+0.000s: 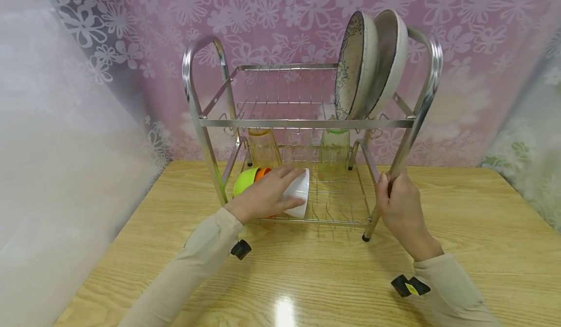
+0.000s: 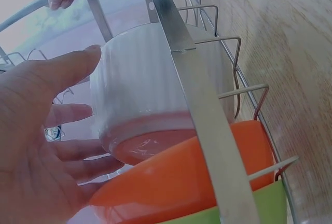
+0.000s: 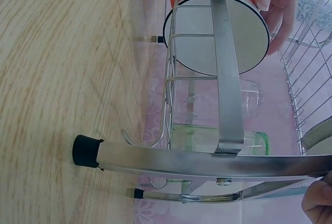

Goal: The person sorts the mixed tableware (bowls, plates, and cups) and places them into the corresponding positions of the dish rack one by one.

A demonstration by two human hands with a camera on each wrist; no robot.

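Observation:
A two-tier metal dish rack (image 1: 307, 123) stands on the table. On its lower tier a white bowl (image 1: 299, 193) lies on its side, its dark-rimmed mouth (image 3: 218, 37) facing right. Left of it are an orange bowl (image 2: 171, 177) and a green bowl (image 1: 244, 181), also on their sides. My left hand (image 1: 269, 193) reaches over these bowls, thumb and fingers spread loosely at the white bowl; the thumb tip is at its side in the left wrist view. My right hand (image 1: 401, 210) grips the rack's front right leg (image 3: 207, 164).
Behind the bowls stand a yellowish glass (image 1: 264, 149), a clear glass (image 1: 299, 144) and a green glass (image 1: 335, 147), upside down. Two large patterned bowls, one a cream bowl (image 1: 370, 64), lean upright at the upper tier's right. A flowered pink curtain (image 1: 280, 15) hangs behind the table (image 1: 307, 278).

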